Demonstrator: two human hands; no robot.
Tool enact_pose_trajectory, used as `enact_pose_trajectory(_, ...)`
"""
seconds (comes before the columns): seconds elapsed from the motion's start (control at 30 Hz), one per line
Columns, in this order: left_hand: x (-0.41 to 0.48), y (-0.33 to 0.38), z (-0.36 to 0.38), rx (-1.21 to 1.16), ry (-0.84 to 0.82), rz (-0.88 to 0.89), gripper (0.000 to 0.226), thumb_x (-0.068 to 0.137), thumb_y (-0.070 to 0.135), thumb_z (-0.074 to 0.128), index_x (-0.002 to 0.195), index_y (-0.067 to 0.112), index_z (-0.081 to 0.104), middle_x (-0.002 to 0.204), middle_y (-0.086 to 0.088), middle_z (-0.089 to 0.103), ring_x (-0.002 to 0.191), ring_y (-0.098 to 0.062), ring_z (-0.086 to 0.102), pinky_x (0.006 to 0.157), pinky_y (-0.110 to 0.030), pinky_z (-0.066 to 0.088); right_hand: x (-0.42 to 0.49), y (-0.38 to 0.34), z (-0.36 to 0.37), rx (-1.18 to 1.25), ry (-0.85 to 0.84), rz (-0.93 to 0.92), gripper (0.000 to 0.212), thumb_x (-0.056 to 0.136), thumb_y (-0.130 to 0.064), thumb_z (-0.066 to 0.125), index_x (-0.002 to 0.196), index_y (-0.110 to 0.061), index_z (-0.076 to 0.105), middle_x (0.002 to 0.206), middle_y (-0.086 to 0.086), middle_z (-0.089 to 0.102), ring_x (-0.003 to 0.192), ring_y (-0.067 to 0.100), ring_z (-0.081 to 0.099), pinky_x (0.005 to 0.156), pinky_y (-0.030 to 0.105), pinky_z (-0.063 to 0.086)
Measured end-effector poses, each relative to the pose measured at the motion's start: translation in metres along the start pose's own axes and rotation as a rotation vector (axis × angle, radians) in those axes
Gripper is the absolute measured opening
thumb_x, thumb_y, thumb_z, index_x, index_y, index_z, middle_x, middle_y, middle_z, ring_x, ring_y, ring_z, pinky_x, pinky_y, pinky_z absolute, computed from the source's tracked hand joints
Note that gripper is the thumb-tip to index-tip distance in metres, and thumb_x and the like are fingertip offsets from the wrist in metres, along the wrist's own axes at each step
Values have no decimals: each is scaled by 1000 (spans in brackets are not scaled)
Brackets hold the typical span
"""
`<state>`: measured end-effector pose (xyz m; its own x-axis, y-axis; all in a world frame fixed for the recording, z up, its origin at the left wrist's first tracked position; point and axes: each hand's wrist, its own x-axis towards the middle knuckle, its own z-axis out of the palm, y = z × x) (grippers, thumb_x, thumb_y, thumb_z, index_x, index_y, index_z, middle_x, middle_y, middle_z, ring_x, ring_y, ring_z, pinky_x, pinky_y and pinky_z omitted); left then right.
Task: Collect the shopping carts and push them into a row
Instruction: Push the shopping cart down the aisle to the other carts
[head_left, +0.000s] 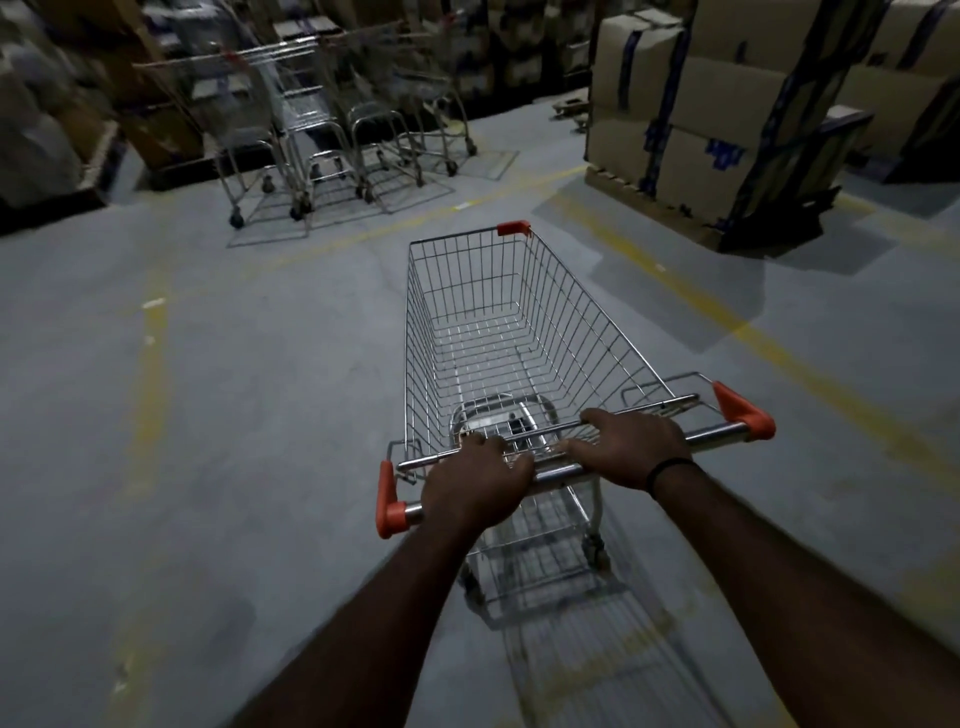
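parked carts (332, 119), upper left: blurred, perhaps four | cardboard boxes (727, 104), upper right: cut by top edge | cart handle (719, 431): middle hidden under left hand (472, 483) and right hand (634, 447)

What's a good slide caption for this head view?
Left hand and right hand grip an empty cart, facing parked carts ahead.

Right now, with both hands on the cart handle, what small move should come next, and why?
Probably steer the cart leftward while pushing forward. The left hand and right hand both grip its handle, and its front aims to the right of the parked carts, which stand ahead on the left across open floor. The stacked boxes stand on the right.
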<state>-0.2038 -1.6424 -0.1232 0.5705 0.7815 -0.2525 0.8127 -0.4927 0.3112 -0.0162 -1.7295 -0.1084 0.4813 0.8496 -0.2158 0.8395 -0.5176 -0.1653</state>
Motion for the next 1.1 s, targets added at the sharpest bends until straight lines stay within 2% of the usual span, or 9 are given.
enact_pose_trajectory(0.17,43,-18,-19,-32,13,-56,69,86,73,28,132,30,54,136,-3,54,115,-30,61,93,-48,50,53,-20,-9,-20,-32,-46,66,87,-75,43,142,-38,49,128,6,68,119,29,60,94,38,45)
enact_pose_trajectory(0.33,95,-29,-38,-61,34,-118,71,84,76,30,137,34,50,138,-2,54,117,-30,60,93,-46,50,121,-32,-19,-44,-63,-123,71,88,-76,39,149,-38,41,125,7,69,116,28,62,93,38,48)
enact_pose_trajectory(0.53,169,-37,-71,-164,53,-238,65,78,78,39,124,37,57,125,4,65,110,-24,65,92,-42,52,217,-47,-33,-55,-81,-219,76,82,-80,30,138,-32,51,119,7,70,111,28,63,89,36,47)
enact_pose_trajectory(0.7,223,-42,-95,-229,69,-324,62,88,69,50,139,33,51,139,2,61,124,-24,60,97,-37,45,289,-58,-45,-63,-91,-303,69,82,-78,32,123,-28,57,108,5,71,103,27,65,81,36,45)
enact_pose_trajectory(0.9,273,-44,-111,-241,105,-381,62,89,69,48,141,35,50,144,5,56,126,-24,58,98,-38,44,360,-72,-54,-90,-91,-375,79,81,-81,29,136,-30,53,115,3,71,107,26,65,90,37,49)
enact_pose_trajectory(1.0,298,-50,-120,-256,116,-407,57,87,68,47,134,36,55,136,6,60,118,-24,62,94,-36,47,396,-82,-58,-92,-94,-396,80,81,-83,29,139,-31,51,118,3,71,111,27,64,90,37,48)
enact_pose_trajectory(1.1,328,-63,-127,-273,125,-425,64,76,75,40,125,39,59,125,7,64,108,-22,65,91,-43,52,430,-97,-63,-108,-90,-417,77,82,-82,33,141,-34,49,121,4,71,114,27,63,90,37,47)
